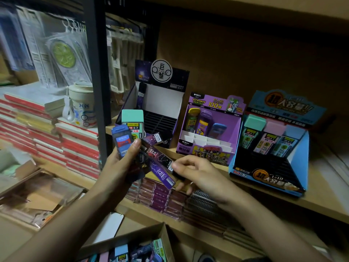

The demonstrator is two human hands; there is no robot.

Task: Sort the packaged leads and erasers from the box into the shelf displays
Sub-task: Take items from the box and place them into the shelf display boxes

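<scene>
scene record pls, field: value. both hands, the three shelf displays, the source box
left hand: grips bundle of lead packs, incl. blue plastic lead case, mint-capped lead case
right hand: fingers pinch end of dark purple star-print slim pack in that bundle
dark purple cardboard display: one slim pack upright, back left
purple cardboard display: yellow, purple, blue cases in back row
blue cardboard display: mint, pink, blue capped cases in back row
brown cardboard box: bottom of view, mixed packs inside
</scene>
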